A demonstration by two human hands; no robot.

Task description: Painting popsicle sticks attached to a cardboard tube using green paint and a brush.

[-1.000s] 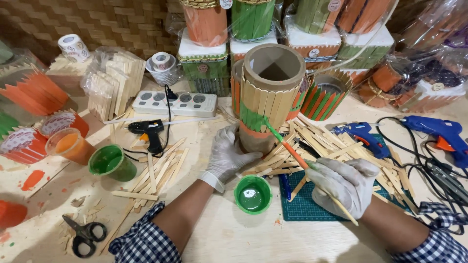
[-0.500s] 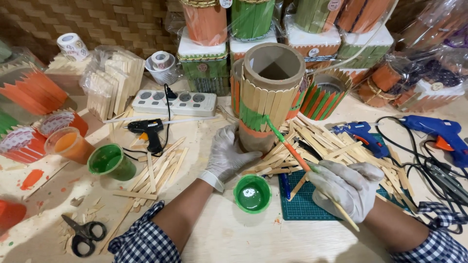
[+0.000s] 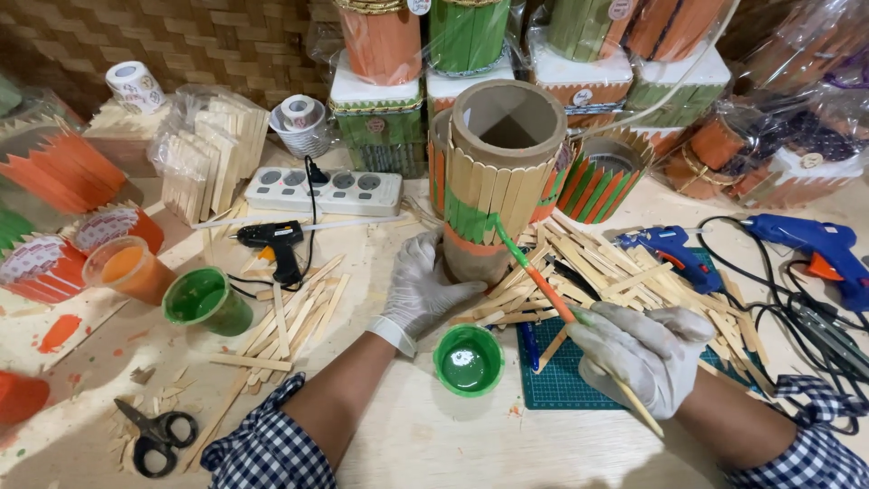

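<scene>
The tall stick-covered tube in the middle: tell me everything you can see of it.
The tube is a brown cardboard cylinder, upright and open at the top, clad in vertical wooden sticks. A green band and an orange band are painted low across the sticks. It stands on the table by a loose stick pile. The gloved left hand rests at its base; the brush, held by the gloved right hand, touches the green band.

matt cardboard tube (image 3: 507,127), pale wooden sticks (image 3: 625,272), glossy plastic cup (image 3: 467,359)

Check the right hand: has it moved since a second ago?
Yes. The right hand with the paintbrush shifted slightly toward the person and to their right, away from the stick-clad tube, which stays put; the brush tip still touches its green band.
</scene>
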